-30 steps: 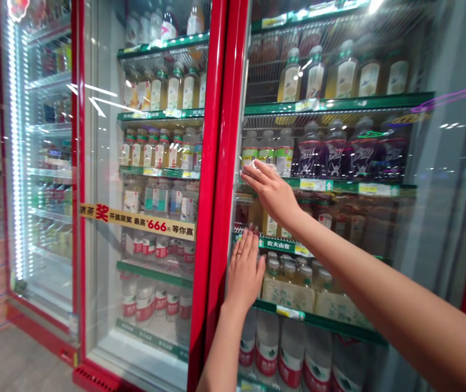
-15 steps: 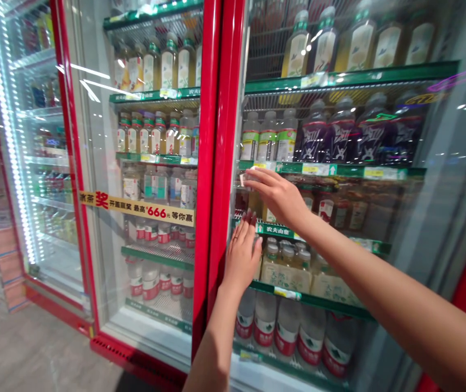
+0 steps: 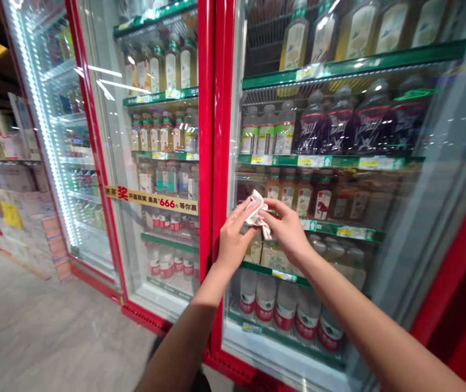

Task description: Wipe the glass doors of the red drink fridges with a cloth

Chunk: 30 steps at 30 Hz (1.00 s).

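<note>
A crumpled white tissue (image 3: pixel 257 213) is bunched between my two hands in front of the fridge's glass door. My left hand (image 3: pixel 234 235) grips its left side with bent fingers. From the right, my right hand (image 3: pixel 289 230) pinches the same tissue between thumb and fingers. Behind them, through the glass, bottles of juice (image 3: pixel 303 198) stand on a green-edged shelf (image 3: pixel 331 227). The hands hide part of this shelf and of the bottles below. Whether the tissue touches the glass, I cannot tell.
Red door frames (image 3: pixel 206 136) rise left of my hands. A printed strip (image 3: pixel 155 201) crosses the neighbouring glass door. Large red-labelled water bottles (image 3: pixel 286 307) fill the bottom shelf. Further left are a lit fridge (image 3: pixel 63 136), stacked cartons (image 3: pixel 32 218) and grey floor (image 3: pixel 73 332).
My right hand has come down with the tissue, and my left hand, earlier flat with fingers stretched, now grips it too. The view has shifted, showing more at the left.
</note>
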Each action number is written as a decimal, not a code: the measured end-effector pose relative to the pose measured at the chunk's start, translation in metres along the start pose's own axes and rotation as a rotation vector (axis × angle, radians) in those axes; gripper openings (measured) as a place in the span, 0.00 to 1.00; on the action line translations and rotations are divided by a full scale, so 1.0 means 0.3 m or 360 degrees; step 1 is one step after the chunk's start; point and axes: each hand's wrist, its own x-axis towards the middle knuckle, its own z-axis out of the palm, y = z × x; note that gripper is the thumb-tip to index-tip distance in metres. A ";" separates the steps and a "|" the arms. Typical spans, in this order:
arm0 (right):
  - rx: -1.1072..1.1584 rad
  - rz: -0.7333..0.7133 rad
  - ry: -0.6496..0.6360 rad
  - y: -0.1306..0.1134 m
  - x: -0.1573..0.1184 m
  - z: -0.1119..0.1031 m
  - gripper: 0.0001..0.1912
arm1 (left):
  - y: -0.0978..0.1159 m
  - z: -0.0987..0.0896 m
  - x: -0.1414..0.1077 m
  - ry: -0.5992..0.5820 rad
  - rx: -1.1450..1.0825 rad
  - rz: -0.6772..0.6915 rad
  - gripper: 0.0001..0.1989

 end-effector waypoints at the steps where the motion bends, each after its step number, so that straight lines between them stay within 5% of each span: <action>1: 0.0037 0.0008 -0.0007 0.001 -0.012 0.002 0.21 | 0.009 -0.006 0.006 0.0029 -0.0032 0.0009 0.28; 6: -0.0094 -0.0136 -0.0307 -0.009 -0.068 -0.049 0.27 | 0.016 -0.037 0.082 0.0175 0.0043 0.0016 0.20; 11: -0.1108 -0.0784 -0.0345 0.011 -0.140 -0.179 0.28 | -0.040 -0.079 0.262 0.0521 0.0364 0.0048 0.20; 14: -0.1585 -0.1028 -0.0224 0.057 -0.166 -0.254 0.32 | -0.082 -0.085 0.329 0.0526 0.0552 0.0092 0.22; 20: -0.1887 -0.1083 -0.0015 0.159 -0.158 -0.376 0.42 | -0.155 -0.038 0.254 0.0243 0.0902 0.0034 0.30; 30: -0.1906 -0.1156 0.0109 0.289 -0.113 -0.429 0.44 | -0.184 0.050 0.281 0.0404 0.0850 0.0008 0.41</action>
